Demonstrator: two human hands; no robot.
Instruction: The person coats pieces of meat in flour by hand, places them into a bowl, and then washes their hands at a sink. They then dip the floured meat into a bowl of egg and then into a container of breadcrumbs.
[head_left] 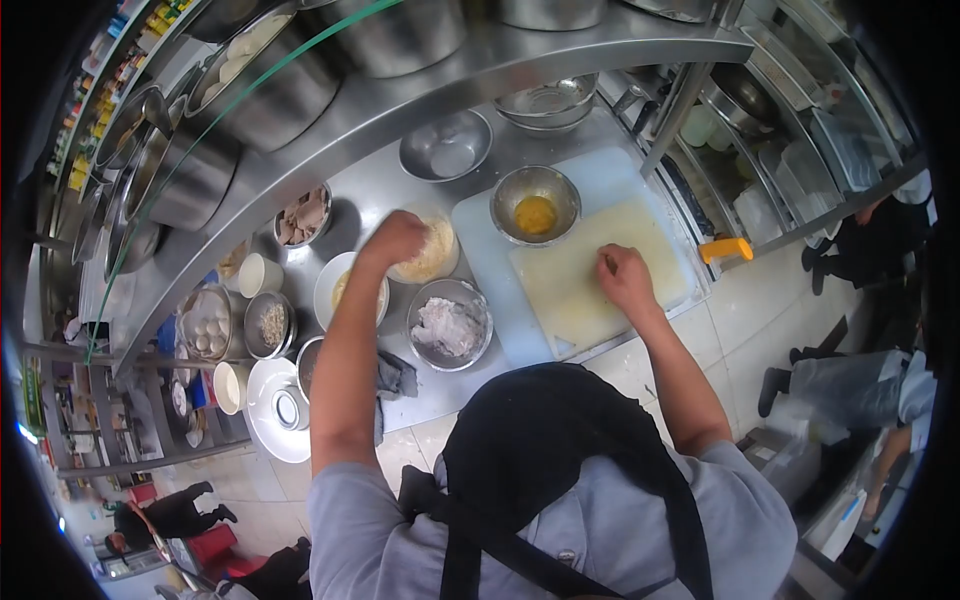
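My left hand (398,237) is closed over the left rim of a tub of pale breadcrumbs (432,255); its fingertips are hidden, and I cannot see what they hold. Over the cutting board, my right hand (626,278) has its fingers curled in, and nothing shows in them. A yellowish sheet or board (580,285) lies beneath it on the pale blue cutting board (480,225). Behind them stands a metal bowl (508,220) of beaten egg (536,214). Nearer my body, another metal bowl (416,345) holds white, flour-coated pieces (448,328).
To the left stand a white bowl (327,290), a bowl of meat pieces (303,217), white cups and a white plate (265,440). A bare metal bowl (446,145) sits at the back. A steel shelf (420,95) overhangs the counter. An orange handle (726,249) juts out at right.
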